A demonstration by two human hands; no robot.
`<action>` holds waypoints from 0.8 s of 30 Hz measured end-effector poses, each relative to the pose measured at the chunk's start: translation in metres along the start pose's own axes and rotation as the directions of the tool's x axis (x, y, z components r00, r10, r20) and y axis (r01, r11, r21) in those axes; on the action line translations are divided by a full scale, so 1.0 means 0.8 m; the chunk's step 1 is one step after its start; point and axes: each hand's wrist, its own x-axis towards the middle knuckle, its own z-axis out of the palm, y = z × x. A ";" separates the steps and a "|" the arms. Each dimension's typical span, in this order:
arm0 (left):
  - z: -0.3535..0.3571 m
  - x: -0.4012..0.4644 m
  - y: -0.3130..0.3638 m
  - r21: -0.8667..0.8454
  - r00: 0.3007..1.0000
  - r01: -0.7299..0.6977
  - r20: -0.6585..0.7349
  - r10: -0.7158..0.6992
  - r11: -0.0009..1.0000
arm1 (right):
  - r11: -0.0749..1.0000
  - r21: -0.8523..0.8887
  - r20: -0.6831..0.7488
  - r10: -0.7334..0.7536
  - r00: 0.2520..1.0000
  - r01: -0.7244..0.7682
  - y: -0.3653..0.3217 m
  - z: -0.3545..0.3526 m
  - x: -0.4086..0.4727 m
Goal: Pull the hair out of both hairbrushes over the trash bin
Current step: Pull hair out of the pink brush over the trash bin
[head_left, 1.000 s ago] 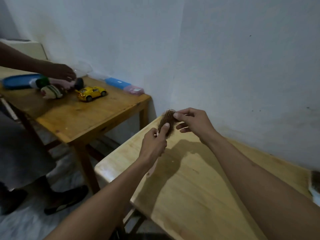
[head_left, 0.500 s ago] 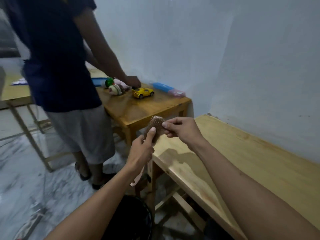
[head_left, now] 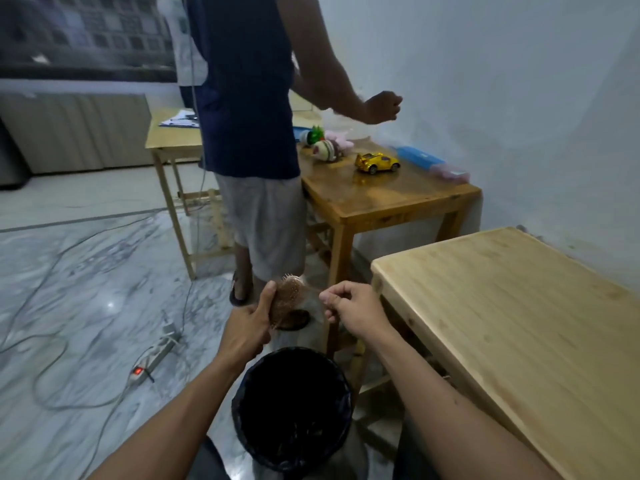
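My left hand (head_left: 247, 327) grips a hairbrush (head_left: 290, 299) with a round, brown bristled head, held upright above the far side of the trash bin (head_left: 341, 403). The bin is black, lined with a dark bag, and stands on the floor between my forearms. My right hand (head_left: 349, 308) hovers just right of the brush head, apart from it, with fingertips pinched together; whether hair sits between them is too fine to tell. Only one brush is in view.
A pale wooden table (head_left: 519, 306) is at my right. Another person (head_left: 252, 133) stands ahead beside a darker table (head_left: 391, 199) with a yellow toy car (head_left: 377, 162) and soft toys. A power strip (head_left: 156, 355) and cables lie on the marble floor at left.
My view has swung left and down from the pale table to the floor. Both hands and the brush now hang over the bin, and my right hand has come off the brush head.
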 end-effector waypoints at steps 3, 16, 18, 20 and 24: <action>-0.003 0.000 -0.020 0.024 0.998 0.037 -0.047 -0.036 0.999 | 0.996 0.070 0.008 0.047 0.999 -0.048 0.026 0.010 -0.005; 0.024 0.003 -0.051 0.351 0.997 -0.031 -0.059 0.055 0.936 | 0.987 0.067 0.166 0.131 0.977 -0.144 0.048 0.033 0.004; 0.021 0.009 -0.058 0.334 0.995 0.015 -0.095 0.018 0.942 | 0.988 0.091 0.129 0.111 0.985 -0.124 0.058 0.046 0.005; 0.012 0.018 -0.065 0.296 0.991 0.089 -0.121 -0.055 0.951 | 0.985 0.097 0.100 0.131 0.986 -0.141 0.069 0.048 0.006; -0.004 0.037 -0.077 0.129 0.956 0.269 -0.161 -0.247 0.955 | 0.975 0.097 0.095 0.189 0.977 -0.198 0.081 0.037 0.009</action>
